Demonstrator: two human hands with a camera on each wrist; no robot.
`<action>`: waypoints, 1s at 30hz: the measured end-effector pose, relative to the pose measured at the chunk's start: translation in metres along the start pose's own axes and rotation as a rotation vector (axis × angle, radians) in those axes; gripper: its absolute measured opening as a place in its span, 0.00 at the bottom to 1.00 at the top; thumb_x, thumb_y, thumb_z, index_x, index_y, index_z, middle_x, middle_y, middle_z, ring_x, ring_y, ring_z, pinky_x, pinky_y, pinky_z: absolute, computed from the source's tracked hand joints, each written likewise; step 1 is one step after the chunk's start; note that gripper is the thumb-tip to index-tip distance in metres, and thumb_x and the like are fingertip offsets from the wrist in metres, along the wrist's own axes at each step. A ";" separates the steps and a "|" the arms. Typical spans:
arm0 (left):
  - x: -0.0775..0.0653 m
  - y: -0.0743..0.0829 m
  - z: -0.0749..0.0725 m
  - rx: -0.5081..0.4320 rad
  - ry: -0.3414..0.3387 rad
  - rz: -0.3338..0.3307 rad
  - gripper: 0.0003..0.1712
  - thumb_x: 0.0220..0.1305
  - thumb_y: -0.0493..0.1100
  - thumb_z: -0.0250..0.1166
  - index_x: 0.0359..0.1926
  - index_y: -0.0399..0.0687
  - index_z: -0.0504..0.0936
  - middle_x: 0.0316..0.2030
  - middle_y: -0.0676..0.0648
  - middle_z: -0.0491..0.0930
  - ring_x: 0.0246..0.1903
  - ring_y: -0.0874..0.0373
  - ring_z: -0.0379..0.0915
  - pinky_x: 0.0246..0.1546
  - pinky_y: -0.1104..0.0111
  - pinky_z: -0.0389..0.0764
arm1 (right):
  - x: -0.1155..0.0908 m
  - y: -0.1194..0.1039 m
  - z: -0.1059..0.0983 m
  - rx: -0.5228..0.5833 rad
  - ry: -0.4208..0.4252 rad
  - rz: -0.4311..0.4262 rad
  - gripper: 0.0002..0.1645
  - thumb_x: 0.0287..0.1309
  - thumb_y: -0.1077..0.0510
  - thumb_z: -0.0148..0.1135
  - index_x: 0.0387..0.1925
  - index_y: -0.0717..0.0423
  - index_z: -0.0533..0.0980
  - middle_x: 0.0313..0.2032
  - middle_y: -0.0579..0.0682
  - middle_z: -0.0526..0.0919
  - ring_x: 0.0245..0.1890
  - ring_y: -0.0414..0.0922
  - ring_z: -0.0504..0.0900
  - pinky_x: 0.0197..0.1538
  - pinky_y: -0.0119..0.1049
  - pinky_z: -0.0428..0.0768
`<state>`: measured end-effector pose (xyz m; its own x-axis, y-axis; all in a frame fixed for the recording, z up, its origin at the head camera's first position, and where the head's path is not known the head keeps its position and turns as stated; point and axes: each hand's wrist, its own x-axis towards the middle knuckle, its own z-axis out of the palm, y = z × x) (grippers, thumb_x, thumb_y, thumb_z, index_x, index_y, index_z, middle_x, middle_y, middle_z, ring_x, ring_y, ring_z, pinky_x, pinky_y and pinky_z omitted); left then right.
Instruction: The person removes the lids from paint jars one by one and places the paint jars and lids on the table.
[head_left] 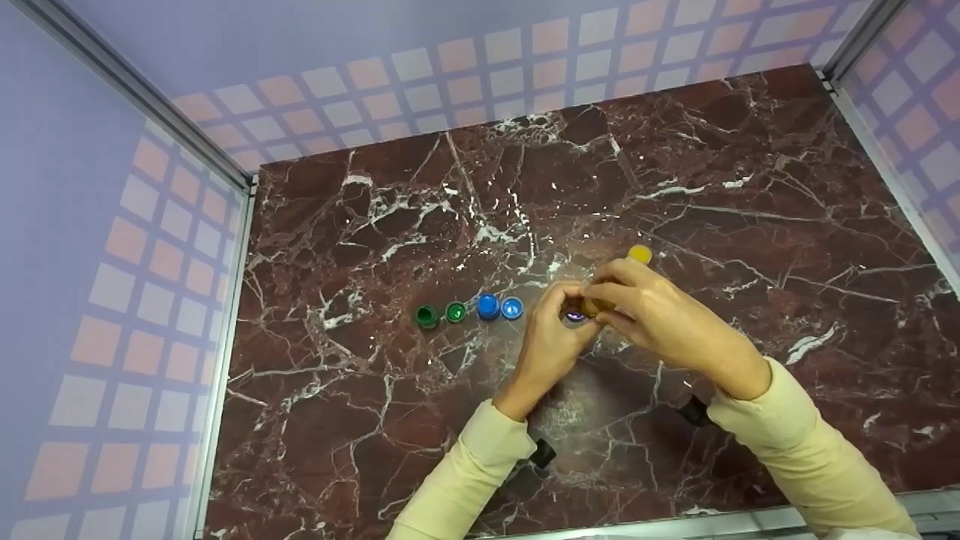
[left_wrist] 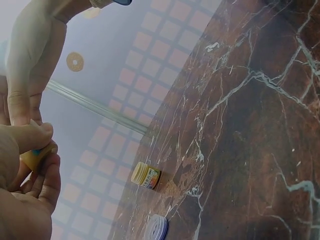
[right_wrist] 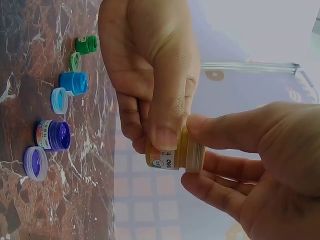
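Held up between both hands is a small ochre-yellow paint jar [right_wrist: 167, 156] with a white label and a pale screw lid [right_wrist: 197, 156]. My left hand [head_left: 553, 337] grips the jar's body, its thumb lying over the label in the right wrist view. With thumb and fingers, my right hand [head_left: 667, 319] pinches the lid, which sits on the jar's mouth. Below the hands, a purple lid [head_left: 575, 316] lies on the table beside an open purple paint jar [right_wrist: 54, 135]. Just beyond my right fingers stands a bright yellow paint jar [head_left: 640, 255].
Left of the hands, a row on the marbled table [head_left: 337, 420] includes an open green jar [head_left: 426, 316], a green lid [head_left: 456, 312], a blue jar [head_left: 487, 306] and a blue lid [head_left: 511, 307]. Tile-patterned panels [head_left: 420, 82] border the table.
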<state>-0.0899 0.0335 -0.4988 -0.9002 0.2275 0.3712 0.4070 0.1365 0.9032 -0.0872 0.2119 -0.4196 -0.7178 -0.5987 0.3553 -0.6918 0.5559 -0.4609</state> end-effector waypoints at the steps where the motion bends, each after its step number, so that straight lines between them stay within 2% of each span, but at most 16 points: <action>1: 0.000 0.000 0.000 0.005 0.000 -0.002 0.19 0.57 0.33 0.77 0.48 0.35 0.81 0.47 0.42 0.83 0.46 0.56 0.80 0.50 0.68 0.82 | 0.000 0.000 0.000 0.007 0.000 0.003 0.22 0.53 0.71 0.76 0.51 0.65 0.84 0.48 0.57 0.81 0.45 0.49 0.80 0.46 0.38 0.85; 4: 0.000 0.000 -0.001 0.007 0.005 -0.008 0.21 0.57 0.36 0.78 0.49 0.34 0.81 0.47 0.41 0.82 0.45 0.55 0.79 0.50 0.68 0.82 | 0.000 0.000 0.000 0.017 0.013 0.040 0.24 0.55 0.65 0.77 0.55 0.60 0.83 0.51 0.55 0.80 0.45 0.47 0.80 0.47 0.39 0.85; 6: 0.001 0.001 -0.001 -0.005 0.008 -0.019 0.21 0.58 0.36 0.78 0.49 0.34 0.80 0.47 0.41 0.81 0.45 0.55 0.79 0.50 0.68 0.82 | 0.000 -0.001 0.001 0.012 0.059 0.089 0.25 0.57 0.59 0.77 0.56 0.60 0.82 0.50 0.55 0.81 0.42 0.45 0.80 0.44 0.39 0.84; 10: 0.002 0.001 0.000 -0.021 0.022 -0.048 0.21 0.58 0.36 0.78 0.50 0.35 0.80 0.48 0.41 0.81 0.47 0.53 0.80 0.51 0.66 0.82 | 0.001 -0.005 0.005 -0.014 0.197 0.220 0.26 0.61 0.52 0.74 0.54 0.65 0.82 0.41 0.54 0.80 0.29 0.41 0.74 0.31 0.37 0.79; 13: 0.002 0.002 0.001 -0.009 0.031 -0.048 0.21 0.57 0.34 0.78 0.49 0.36 0.81 0.48 0.42 0.81 0.47 0.54 0.80 0.51 0.67 0.82 | 0.003 -0.009 0.010 -0.047 0.246 0.285 0.25 0.63 0.52 0.72 0.51 0.69 0.82 0.33 0.54 0.78 0.25 0.43 0.72 0.28 0.38 0.76; 17: 0.002 0.002 0.002 0.023 0.038 -0.028 0.20 0.57 0.32 0.77 0.49 0.35 0.81 0.47 0.42 0.82 0.47 0.55 0.81 0.51 0.69 0.82 | 0.003 -0.013 0.017 -0.083 0.236 0.320 0.25 0.63 0.50 0.73 0.47 0.70 0.81 0.31 0.56 0.78 0.25 0.47 0.75 0.28 0.41 0.78; 22: 0.002 0.002 0.003 0.026 0.042 -0.029 0.20 0.56 0.29 0.76 0.49 0.34 0.81 0.47 0.41 0.83 0.48 0.53 0.82 0.53 0.69 0.82 | 0.003 -0.016 0.020 -0.093 0.204 0.332 0.20 0.61 0.52 0.74 0.40 0.67 0.82 0.31 0.55 0.79 0.25 0.49 0.76 0.27 0.42 0.79; 25: 0.002 0.001 0.003 0.008 0.038 -0.041 0.20 0.55 0.27 0.75 0.49 0.33 0.81 0.47 0.40 0.83 0.48 0.52 0.82 0.53 0.69 0.82 | 0.003 -0.016 0.019 -0.084 0.167 0.308 0.16 0.61 0.56 0.74 0.39 0.67 0.82 0.32 0.55 0.78 0.25 0.49 0.76 0.28 0.42 0.80; 30: 0.001 0.001 0.002 0.023 0.033 -0.055 0.19 0.55 0.28 0.76 0.48 0.33 0.81 0.47 0.41 0.83 0.46 0.53 0.82 0.51 0.68 0.83 | 0.004 -0.012 0.013 -0.063 0.091 0.216 0.16 0.59 0.63 0.74 0.46 0.69 0.82 0.39 0.57 0.81 0.32 0.50 0.81 0.36 0.42 0.84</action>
<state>-0.0905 0.0356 -0.4978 -0.9257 0.1868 0.3289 0.3602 0.1699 0.9173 -0.0804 0.1953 -0.4235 -0.8520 -0.4089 0.3270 -0.5226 0.7019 -0.4839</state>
